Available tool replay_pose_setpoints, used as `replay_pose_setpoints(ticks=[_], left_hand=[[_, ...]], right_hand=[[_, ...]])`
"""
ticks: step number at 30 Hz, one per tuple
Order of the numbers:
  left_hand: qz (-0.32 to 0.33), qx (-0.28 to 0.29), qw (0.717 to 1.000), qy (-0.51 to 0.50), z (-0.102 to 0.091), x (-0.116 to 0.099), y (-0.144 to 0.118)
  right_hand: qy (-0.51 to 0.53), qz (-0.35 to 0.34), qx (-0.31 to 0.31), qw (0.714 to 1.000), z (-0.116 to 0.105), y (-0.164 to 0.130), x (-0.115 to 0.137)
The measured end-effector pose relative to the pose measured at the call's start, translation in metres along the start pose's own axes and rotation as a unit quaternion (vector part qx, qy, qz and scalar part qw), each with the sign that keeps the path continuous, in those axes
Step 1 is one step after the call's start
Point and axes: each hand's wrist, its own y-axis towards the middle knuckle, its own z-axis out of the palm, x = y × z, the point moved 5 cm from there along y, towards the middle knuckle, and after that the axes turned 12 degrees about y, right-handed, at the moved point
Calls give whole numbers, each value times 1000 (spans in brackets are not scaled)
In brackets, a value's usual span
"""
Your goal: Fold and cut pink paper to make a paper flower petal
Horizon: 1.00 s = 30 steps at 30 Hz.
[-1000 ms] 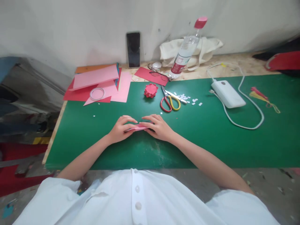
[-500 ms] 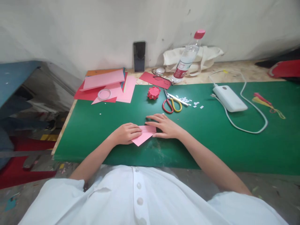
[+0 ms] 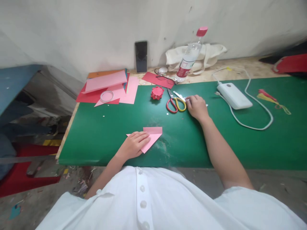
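My left hand [image 3: 134,143] lies flat over a folded pink sheet of paper [image 3: 150,140], fingers stretched out and pressing it to the table. The sheet comes to a point toward me, and a narrow folded strip shows along its far edge. Farther off to the right, my right hand [image 3: 197,107] has its fingers curled down on the near end of a slim silvery-white tool [image 3: 178,95]; its kind is not clear. Scissors [image 3: 176,103] with one red and one yellow handle lie just left of that hand. Most of the small white paper bits there are hidden by the hand.
A red folded-paper ball [image 3: 157,93] sits left of the scissors. Coloured papers [image 3: 105,82] with a tape roll [image 3: 106,96] lie far left. At the back are a phone [image 3: 141,57], glasses [image 3: 165,77] and a bottle [image 3: 188,62]. A white power bank [image 3: 235,96] with cable lies right.
My right hand has left the pink paper and reached forward and right to the silvery tool. The paper has a raised strip showing at its far edge; my left hand stays on it.
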Motion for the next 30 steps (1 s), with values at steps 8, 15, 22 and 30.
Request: replay_pose_setpoints(ticks=[8,15,22,30], left_hand=[[-12,-12,999,-37,2,4,-3],[-23,-9,999,-48,1,5,-2],[-23,-9,998,-57,2,6,-2],[-27,-21,997,-66,0,6,-2]], right_hand=[[-129,65,44,989,-2,-14,11],[-12,115,6,993,-6,-13,13],[587,153,-83,790,-5,-19,30],[749,181,60,634,8,-39,91]])
